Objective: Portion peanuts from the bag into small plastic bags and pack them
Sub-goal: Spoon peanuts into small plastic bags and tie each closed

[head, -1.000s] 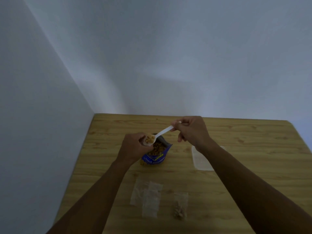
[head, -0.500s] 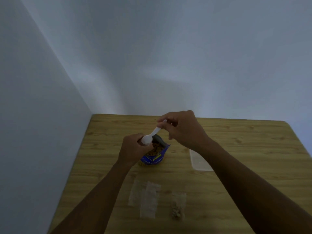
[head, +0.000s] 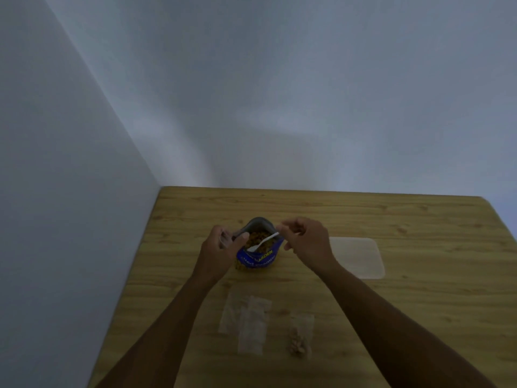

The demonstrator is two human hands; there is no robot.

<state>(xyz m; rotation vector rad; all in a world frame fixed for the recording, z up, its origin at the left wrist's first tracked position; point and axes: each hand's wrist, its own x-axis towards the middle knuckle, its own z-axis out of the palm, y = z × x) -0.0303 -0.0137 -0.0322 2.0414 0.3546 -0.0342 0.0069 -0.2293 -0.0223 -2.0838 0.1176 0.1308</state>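
Observation:
A blue peanut bag (head: 258, 259) stands open in the middle of the wooden table (head: 419, 303), peanuts showing inside. My right hand (head: 305, 242) pinches the handle of a white plastic spoon (head: 263, 242), whose bowl dips into the bag's mouth. My left hand (head: 223, 247) is just left of the bag, closed on a small clear plastic bag (head: 225, 238) that is mostly hidden by the fingers. Nearer me lie two empty small plastic bags (head: 246, 320), overlapping, and one small bag with peanuts in it (head: 300, 337).
A translucent flat lid or tray (head: 356, 257) lies on the table right of my right hand. Pale walls meet in a corner at the table's far left. The table's right edge runs off the frame.
My right hand has carried the spoon from over the small bag in my left hand back down into the peanut bag. The left hand has stayed beside the bag.

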